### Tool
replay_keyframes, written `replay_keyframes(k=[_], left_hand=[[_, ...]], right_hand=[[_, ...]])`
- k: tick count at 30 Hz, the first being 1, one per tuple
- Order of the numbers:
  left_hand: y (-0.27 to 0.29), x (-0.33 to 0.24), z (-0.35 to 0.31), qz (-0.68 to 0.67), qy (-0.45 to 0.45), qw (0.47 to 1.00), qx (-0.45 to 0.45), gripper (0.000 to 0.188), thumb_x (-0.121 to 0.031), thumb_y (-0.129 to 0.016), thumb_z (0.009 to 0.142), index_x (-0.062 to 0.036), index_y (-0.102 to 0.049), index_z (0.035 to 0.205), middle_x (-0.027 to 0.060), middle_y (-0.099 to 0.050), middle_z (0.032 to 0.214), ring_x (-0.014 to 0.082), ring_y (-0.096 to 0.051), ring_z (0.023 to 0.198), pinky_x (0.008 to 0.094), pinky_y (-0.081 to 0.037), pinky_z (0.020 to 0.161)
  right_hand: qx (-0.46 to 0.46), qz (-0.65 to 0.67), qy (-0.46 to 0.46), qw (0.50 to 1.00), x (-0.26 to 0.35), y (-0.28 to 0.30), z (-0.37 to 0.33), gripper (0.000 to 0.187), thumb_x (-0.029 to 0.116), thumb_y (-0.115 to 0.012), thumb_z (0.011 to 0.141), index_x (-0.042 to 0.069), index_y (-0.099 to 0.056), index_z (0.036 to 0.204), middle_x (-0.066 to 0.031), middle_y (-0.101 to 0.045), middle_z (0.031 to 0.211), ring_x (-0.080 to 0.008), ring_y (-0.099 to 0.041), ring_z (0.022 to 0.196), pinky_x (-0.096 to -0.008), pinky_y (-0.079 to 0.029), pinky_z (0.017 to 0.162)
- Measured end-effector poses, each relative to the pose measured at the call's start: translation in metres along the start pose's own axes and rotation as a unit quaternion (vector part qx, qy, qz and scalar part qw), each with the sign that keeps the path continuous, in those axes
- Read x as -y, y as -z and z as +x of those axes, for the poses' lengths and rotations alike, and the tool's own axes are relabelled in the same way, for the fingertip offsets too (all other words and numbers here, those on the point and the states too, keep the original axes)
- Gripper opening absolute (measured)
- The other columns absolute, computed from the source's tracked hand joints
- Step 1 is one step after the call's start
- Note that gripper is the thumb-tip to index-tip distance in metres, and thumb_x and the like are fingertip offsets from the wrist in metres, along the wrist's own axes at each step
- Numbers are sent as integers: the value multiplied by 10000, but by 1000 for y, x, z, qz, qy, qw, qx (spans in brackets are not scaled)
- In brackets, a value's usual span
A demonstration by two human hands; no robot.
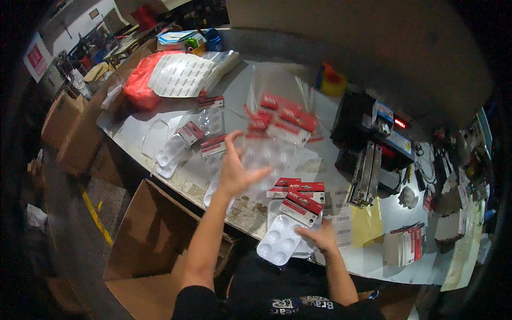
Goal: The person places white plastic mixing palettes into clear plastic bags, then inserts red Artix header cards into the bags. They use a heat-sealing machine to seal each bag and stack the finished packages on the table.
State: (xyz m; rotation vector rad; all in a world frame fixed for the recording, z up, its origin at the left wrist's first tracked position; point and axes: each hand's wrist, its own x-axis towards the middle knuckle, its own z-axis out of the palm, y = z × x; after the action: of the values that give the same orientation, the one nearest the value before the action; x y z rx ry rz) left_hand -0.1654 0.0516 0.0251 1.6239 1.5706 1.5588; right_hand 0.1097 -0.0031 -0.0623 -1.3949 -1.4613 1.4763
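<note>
My right hand point(322, 236) grips a white paint palette point(278, 240) with round wells by its right edge, the thumb on top. A red and white header card point(301, 208) sits at the palette's upper end. More palettes and cards lie under it, partly hidden. My left hand point(237, 173) is open over the table, thumb and fingers spread wide. Beside it is blurred clear plastic with round wells point(266, 159); whether the hand touches it I cannot tell. Red-carded clear packs point(288, 120) are heaped just beyond.
Carded palettes point(173, 149) lie to the left. Behind them are a red plastic bag point(141, 80) and label sheets point(181, 74). A black machine with a metal bar point(365, 176) stands right, near a card stack point(405, 245). An open cardboard box point(154, 234) is below the table edge.
</note>
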Motion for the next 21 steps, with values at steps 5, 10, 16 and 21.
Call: replay_keyframes(k=[5,10,16,21], left_hand=[[-7,19,62,148,247,946,147,835,-356,-844,538,27,-509,1199,193,-535,1216,287,-535,1102,375,-424,935],[51,10,37,-6,233,970,67,595,-266,-839,557,26,-614,1024,111,-664,926,185,-638,828,299,-487,793],[93,44,-36,58,357,916,176,570,-225,-828,589,15,-598,1051,103,-650,944,205,-616,874,316,-474,796],[68,45,-63,356,96,926,82,699,-325,-840,537,28,-533,1057,145,-610,893,314,-598,842,350,-459,833]], right_hand=[[14,-40,-33,999,7,3,0,601,312,-833,607,-16,-617,1060,-136,-660,1019,-208,-630,908,-336,-488,819],[33,-35,-30,998,5,3,2,614,364,-822,605,9,-625,1065,-143,-668,1007,-238,-640,920,-347,-487,826],[34,-33,-32,998,7,5,2,646,376,-829,597,5,-611,1079,-144,-667,1016,-236,-642,922,-343,-487,828],[42,-53,-39,997,13,7,1,679,393,-827,589,-1,-595,1092,-146,-666,1013,-237,-640,925,-340,-487,826]])
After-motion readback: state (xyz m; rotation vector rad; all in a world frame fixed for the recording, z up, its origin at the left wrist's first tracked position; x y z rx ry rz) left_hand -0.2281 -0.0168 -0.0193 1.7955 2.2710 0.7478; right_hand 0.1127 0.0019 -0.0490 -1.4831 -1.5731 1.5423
